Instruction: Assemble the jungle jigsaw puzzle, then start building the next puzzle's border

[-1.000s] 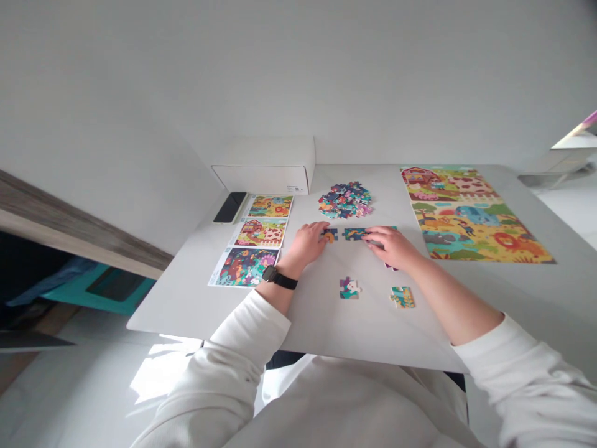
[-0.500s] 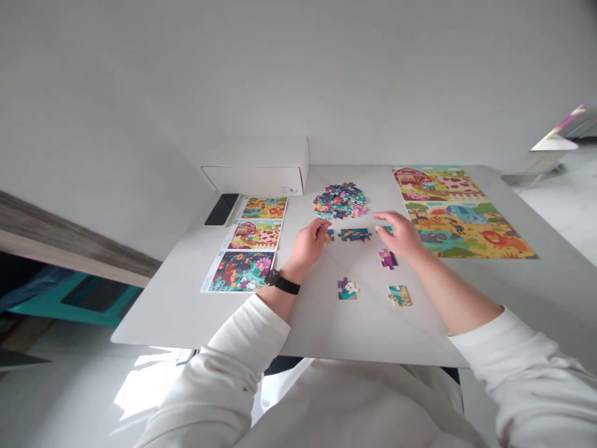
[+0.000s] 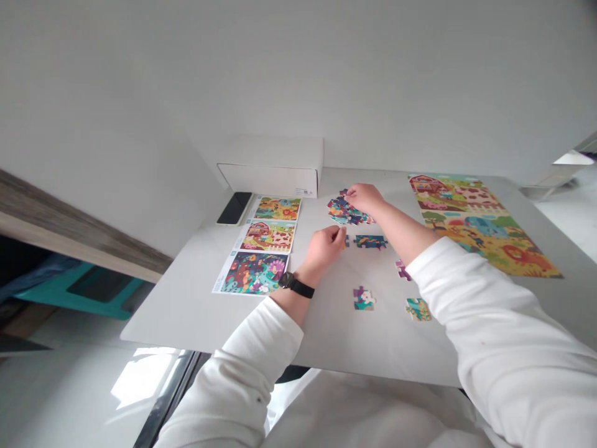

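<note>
This looks like a room at home, not a workplace: I'm at a white table (image 3: 186, 311) with a phone (image 3: 234, 208), a box (image 3: 269, 176) and a jigsaw puzzle (image 3: 485, 227) on it — sunlight on the floor (image 3: 140, 376), a teal frame (image 3: 79, 292) low to my left.

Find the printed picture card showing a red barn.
The middle rectangular printed card in the column of three; it alone shows the barn.

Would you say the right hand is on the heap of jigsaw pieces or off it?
On it: the right hand touches the heap of jigsaw pieces at its upper edge; any grip cannot be told.
</note>
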### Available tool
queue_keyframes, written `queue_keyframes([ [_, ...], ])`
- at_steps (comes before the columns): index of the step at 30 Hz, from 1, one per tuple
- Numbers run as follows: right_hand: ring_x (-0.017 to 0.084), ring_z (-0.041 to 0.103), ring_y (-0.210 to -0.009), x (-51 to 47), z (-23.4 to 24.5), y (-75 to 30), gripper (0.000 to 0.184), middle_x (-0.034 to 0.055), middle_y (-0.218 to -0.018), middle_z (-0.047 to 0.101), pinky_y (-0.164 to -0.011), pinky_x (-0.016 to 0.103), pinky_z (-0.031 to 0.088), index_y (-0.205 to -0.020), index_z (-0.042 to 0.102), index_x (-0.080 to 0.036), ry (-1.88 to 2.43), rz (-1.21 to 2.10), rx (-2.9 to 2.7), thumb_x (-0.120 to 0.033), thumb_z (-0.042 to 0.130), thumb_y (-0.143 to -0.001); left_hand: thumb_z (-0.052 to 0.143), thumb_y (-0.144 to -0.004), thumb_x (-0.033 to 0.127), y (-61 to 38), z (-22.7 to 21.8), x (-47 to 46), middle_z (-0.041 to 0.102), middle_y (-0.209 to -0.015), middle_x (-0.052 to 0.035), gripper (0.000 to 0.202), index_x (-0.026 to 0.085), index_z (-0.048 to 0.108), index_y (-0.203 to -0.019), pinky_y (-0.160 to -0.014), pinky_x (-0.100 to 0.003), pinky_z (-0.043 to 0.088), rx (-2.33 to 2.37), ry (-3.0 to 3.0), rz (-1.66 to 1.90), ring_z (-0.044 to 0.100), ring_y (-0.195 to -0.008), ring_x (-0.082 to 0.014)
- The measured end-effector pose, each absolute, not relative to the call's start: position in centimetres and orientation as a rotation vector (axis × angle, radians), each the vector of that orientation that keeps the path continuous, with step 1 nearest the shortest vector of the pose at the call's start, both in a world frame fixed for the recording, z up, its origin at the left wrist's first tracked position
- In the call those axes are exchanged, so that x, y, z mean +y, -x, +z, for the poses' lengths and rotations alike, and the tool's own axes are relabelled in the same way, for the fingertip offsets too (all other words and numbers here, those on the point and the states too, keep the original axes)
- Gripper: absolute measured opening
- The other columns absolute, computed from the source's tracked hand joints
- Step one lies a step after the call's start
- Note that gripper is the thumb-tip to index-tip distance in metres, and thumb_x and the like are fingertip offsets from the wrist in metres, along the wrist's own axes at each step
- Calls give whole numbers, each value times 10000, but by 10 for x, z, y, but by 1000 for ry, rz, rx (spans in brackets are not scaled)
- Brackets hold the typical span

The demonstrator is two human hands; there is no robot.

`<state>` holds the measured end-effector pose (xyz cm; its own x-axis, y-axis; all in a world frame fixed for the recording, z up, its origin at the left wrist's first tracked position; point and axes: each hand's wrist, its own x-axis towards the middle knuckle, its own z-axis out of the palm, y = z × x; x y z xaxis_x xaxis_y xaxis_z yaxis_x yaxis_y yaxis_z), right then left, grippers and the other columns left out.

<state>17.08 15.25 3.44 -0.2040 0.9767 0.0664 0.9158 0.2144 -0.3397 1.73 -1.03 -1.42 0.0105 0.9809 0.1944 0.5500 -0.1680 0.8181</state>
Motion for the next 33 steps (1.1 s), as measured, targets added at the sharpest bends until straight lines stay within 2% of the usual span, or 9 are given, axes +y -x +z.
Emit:
queue_keyframes([
  [6,375,712,-1307,175,27,-127,466,249,-1337,776,-1097,435,544,-1335,794,-129,2028,274,-2376,-320,798,-910,504,-1048,477,-17,-14,-8,538,-617,20,484,216,438,-646,-622,-307,258,1597,-1749,1023,417,-626,-139],
  [9,406,699,-1321,181,25,-121,503,298,-1340,756,-1109,464,535,-1312,801,-92,2055,289,-2375,-287,858,-851,501,-1050,466,-19,-14,-7,536,-616,18,479,220,423,-647,-625,-309,257,1592,-1753,1005,411,-631,-144],
  [13,389,731,-1261,185,26,-130,349,238,-1259,799,-1091,480,546,-1175,846,-159,1983,327,-2306,-256,866,-841,505,-1043,440,-21,-13,-8,509,-608,26,464,219,408,-647,-625,-311,247,1557,-1768,999,379,-623,-141],
  [16,331,786,-1077,185,28,-147,139,147,-1047,838,-993,436,590,-1003,840,-204,1879,451,-2093,-231,845,-867,517,-1037,431,-20,-11,-9,469,-595,34,458,217,409,-646,-625,-310,244,1556,-1772,1018,349,-620,-137],
  [18,263,789,-902,181,30,-163,76,90,-917,816,-886,382,614,-949,802,-203,1787,630,-1883,-222,836,-884,520,-1038,439,-19,-10,-10,469,-591,36,460,217,419,-649,-622,-308,248,1557,-1765,1020,349,-618,-135],
  [21,168,734,-712,164,32,-197,120,20,-798,757,-761,305,610,-923,743,-200,1592,970,-1593,-199,853,-873,511,-1045,458,-18,-10,-9,509,-597,30,466,215,440,-654,-617,-303,260,1551,-1762,1021,382,-614,-134],
  [25,155,715,-676,124,34,-253,231,1,-757,733,-703,283,611,-911,726,-208,1423,1213,-1416,-197,924,-791,503,-1049,469,-18,-12,-8,523,-605,30,468,212,468,-659,-619,-297,272,1541,-1788,1010,417,-620,-133],
  [28,151,709,-683,90,35,-289,254,16,-787,760,-715,288,619,-927,761,-209,1381,1251,-1396,-248,947,-758,549,-1026,454,-21,-12,-9,516,-615,36,436,208,498,-670,-622,-289,284,1537,-1799,1014,417,-625,-129],
  [33,186,738,-784,43,29,-313,346,46,-908,800,-809,345,636,-993,793,-229,1309,1248,-1442,-350,965,-718,641,-972,412,-27,-11,-15,593,-687,28,297,198,606,-770,-640,-270,344,1446,-1819,1056,482,-648,-125],
])
